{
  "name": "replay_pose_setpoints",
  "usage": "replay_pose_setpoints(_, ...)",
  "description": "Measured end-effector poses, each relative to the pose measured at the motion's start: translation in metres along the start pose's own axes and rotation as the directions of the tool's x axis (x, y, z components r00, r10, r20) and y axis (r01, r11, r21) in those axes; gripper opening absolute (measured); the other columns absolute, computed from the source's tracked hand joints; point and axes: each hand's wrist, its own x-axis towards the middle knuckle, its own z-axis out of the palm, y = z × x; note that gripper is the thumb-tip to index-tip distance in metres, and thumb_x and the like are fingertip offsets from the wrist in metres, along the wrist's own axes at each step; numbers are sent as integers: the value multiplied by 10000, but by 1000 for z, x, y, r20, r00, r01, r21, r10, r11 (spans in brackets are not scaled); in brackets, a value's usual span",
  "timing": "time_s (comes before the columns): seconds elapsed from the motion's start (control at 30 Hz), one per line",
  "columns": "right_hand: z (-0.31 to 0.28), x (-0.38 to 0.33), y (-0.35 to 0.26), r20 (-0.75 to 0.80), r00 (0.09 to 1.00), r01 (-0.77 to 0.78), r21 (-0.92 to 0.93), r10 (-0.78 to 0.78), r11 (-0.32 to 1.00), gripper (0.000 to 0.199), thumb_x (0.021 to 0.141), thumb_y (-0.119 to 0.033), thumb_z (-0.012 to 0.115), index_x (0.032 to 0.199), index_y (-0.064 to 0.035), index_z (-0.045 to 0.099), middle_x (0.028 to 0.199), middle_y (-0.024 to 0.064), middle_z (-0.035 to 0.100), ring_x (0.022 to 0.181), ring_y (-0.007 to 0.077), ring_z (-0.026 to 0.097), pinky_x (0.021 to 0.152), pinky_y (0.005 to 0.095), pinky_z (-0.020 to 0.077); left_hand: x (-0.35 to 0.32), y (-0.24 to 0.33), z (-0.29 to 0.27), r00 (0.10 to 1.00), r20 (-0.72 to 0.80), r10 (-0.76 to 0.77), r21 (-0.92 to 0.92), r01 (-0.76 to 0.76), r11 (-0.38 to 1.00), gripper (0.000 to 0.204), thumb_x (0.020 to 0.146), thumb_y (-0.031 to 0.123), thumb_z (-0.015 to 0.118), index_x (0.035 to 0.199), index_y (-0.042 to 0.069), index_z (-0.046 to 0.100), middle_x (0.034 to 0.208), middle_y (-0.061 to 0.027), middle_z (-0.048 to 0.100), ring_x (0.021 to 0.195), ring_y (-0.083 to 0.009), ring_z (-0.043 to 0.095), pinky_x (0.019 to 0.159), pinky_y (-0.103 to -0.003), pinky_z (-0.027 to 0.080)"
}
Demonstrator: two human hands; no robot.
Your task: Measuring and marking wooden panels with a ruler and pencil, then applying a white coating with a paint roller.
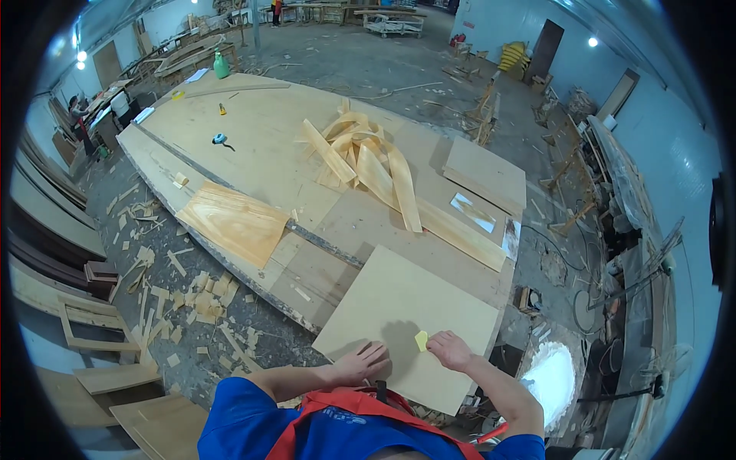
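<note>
A square pale wooden board lies at the near end of the worktable, right in front of me. My left hand rests on the board's near left part with the fingers stretched out. Closer to the board's middle, my right hand pinches a small, flat yellow piece against the surface; whether it is card, plastic or something else cannot be told. Beyond the board, long curled strips of wood veneer are heaped on the table. A wider veneer sheet overhangs the left edge.
At the table's right side lie another board and a shiny rectangular plate. A blue tool and a green bottle stand farther off. Wood scraps litter the floor at left. A co-worker is at the far left.
</note>
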Motion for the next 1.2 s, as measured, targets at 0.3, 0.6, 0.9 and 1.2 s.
replay_pose_setpoints(0.3, -10, -54, -19, -105, 994, 8, 18, -6, 1000, 140, 872, -90, 645, 1004, -80, 602, 1019, 83, 646, 1009, 282, 624, 877, 417, 480, 3, 13, 41, 996, -40, -81, 419, 91, 904, 705, 826, 292, 617, 1479, 102, 433, 1495, -222, 415, 1449, -394, 338, 1158, -602, 278)
replay_pose_setpoints(0.6, -93, -95, -129, -401, 881, -132, 299, 250, 945, 146, 832, -7, 673, 949, -70, 610, 919, 112, 651, 890, 324, 648, 805, 423, 520, 25, 27, -3, 994, -60, -90, 350, 105, 931, 575, 865, 232, 575, 1424, 128, 493, 1426, -173, 474, 1391, -361, 401, 1148, -525, 323)
replay_pose_setpoints(0.9, -186, -69, -157, -558, 576, -414, 430, 597, 802, 57, 898, -3, 644, 951, -5, 624, 819, 95, 640, 770, 184, 628, 749, 305, 514, 175, 22, -213, 934, 128, -334, 311, 282, 908, 175, 778, 154, 642, 940, 94, 670, 946, -181, 681, 953, -380, 668, 780, -486, 553)
replay_pose_setpoints(1.2, -183, 23, -15, -581, 419, -404, 569, 698, 716, 196, 940, -182, 693, 1004, 2, 693, 804, 82, 685, 745, 140, 615, 709, 294, 515, 280, -50, -277, 976, -134, -170, 257, 200, 946, 285, 842, 295, 679, 1029, 81, 663, 1056, -174, 702, 1049, -371, 658, 856, -490, 534)
